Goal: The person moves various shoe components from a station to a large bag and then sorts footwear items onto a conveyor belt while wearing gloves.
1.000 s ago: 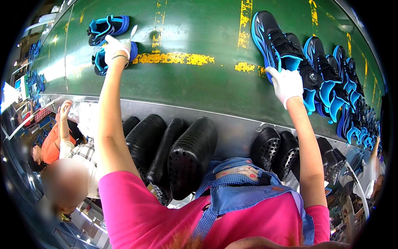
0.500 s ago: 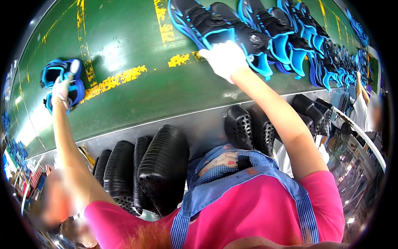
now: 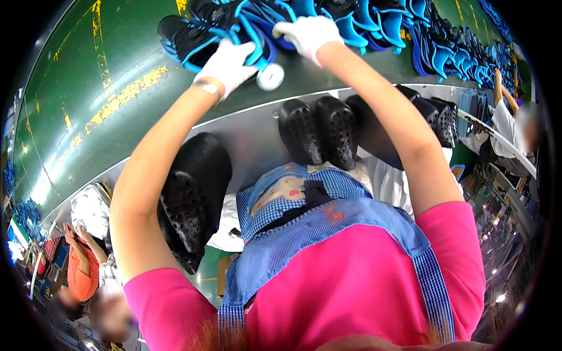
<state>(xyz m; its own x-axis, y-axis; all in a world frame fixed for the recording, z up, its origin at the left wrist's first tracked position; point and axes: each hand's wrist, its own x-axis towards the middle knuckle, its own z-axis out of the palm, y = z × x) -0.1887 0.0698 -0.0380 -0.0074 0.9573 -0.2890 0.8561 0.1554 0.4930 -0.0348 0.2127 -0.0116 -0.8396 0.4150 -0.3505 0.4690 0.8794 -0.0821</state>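
Both my hands wear white gloves and are up at the green table's near side, among black-and-blue shoe uppers. My left hand (image 3: 227, 67) is closed on the blue collar of a shoe upper (image 3: 178, 38), beside a white round piece (image 3: 270, 76). My right hand (image 3: 309, 36) has its fingers curled at the blue edge of a neighbouring shoe upper (image 3: 262, 36); its fingertips partly hide the contact. To the right of my hands, more shoe uppers (image 3: 386, 23) lie in a row with their blue collars toward me.
The green table (image 3: 134, 140) has worn yellow lines and a metal front edge. Below that edge hang black foot-shaped pieces (image 3: 196, 187) with holes, and more such pieces (image 3: 336, 126) nearer my right arm. Other people (image 3: 82, 263) are at the left and a person (image 3: 506, 128) at the far right.
My left hand has moved from the far left to the middle, bringing the shoe upper beside the others. My right hand has shifted up and slightly left.
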